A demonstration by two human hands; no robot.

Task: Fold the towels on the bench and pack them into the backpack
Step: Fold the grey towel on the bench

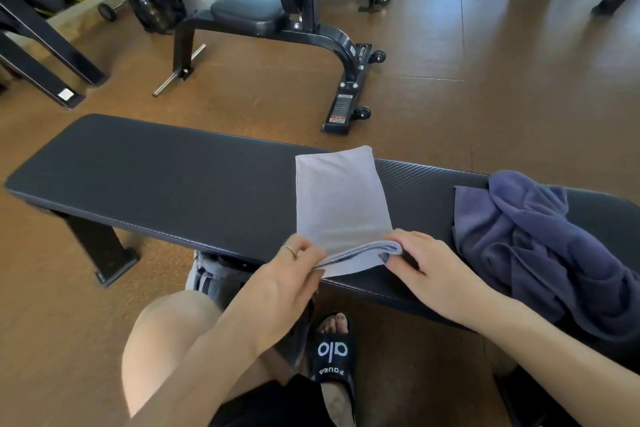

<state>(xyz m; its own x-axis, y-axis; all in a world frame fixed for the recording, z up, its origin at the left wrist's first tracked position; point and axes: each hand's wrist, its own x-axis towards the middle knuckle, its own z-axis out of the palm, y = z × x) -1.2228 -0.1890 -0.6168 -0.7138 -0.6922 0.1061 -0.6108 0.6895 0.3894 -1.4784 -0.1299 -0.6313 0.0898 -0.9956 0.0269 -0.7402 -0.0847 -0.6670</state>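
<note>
Black bench (156, 177) on brown gym floor (485, 62); both hands, left (291, 274) and right (429, 267), pinch pale towel's (341, 201) near fold; blue towel (540, 246) heaped right.

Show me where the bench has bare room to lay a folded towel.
Free: the long bench stretch left of the light towel; a narrower strip between it and the crumpled blue towel. Crowded: the near edge, where both hands grip the fold.

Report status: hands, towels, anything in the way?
Both hands, left hand and right hand, pinch the light towel's near edge on the bench. Dark towel unfolded, bunched at right. Nothing in the way.
</note>
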